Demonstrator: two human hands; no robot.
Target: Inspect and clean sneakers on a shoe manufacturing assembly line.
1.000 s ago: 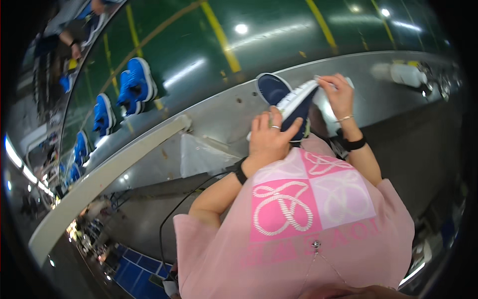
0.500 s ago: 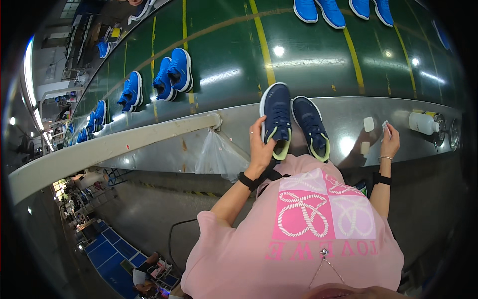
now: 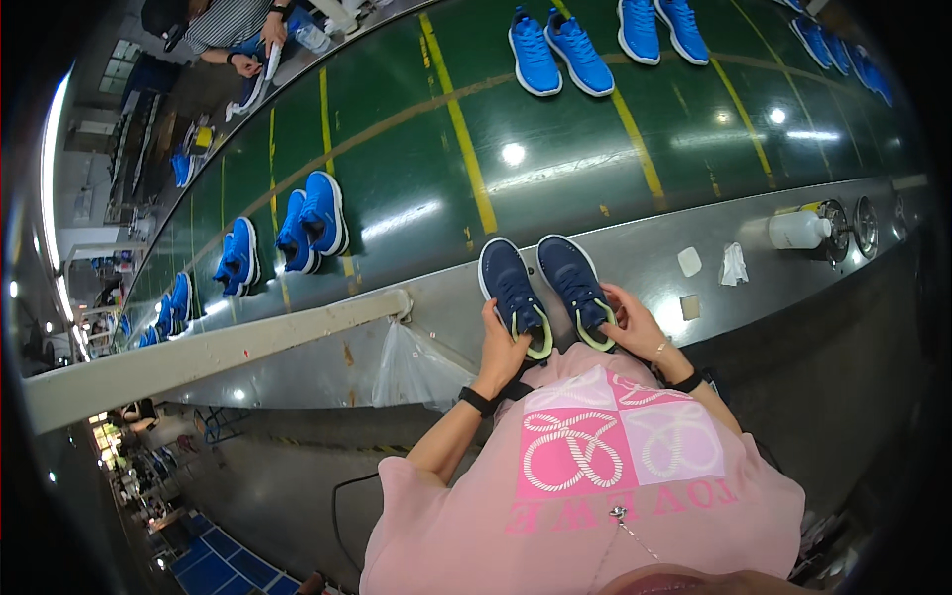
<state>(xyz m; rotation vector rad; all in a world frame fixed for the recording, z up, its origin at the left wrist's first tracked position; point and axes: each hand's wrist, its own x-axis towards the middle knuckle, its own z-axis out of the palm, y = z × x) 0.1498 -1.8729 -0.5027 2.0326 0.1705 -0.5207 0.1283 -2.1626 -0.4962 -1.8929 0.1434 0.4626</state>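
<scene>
Two navy sneakers with white soles and lime-green linings stand side by side at the bench's edge, toes pointing away from me. My left hand (image 3: 503, 342) is closed round the heel and collar of the left sneaker (image 3: 511, 288). On the other side, my right hand (image 3: 632, 319) grips the right sneaker (image 3: 568, 273) at its collar, thumb by the opening. A crumpled white cloth (image 3: 734, 265) lies on the metal bench to the right of that hand. Near it are a white pad (image 3: 689, 262) and a beige pad (image 3: 689, 307).
Beyond the bench (image 3: 635, 248) runs a green conveyor belt (image 3: 426, 149) carrying several pairs of blue sneakers (image 3: 318, 216). A white bottle (image 3: 799, 230) lies at right beside round metal containers (image 3: 866, 226). A beam (image 3: 228, 347) and plastic bag (image 3: 416, 367) are at left; a co-worker (image 3: 233, 30) works across the belt.
My right hand has let go of the white cloth, now on the bench, and has taken hold of the right sneaker. My view has shifted; a co-worker shows more fully at upper left.
</scene>
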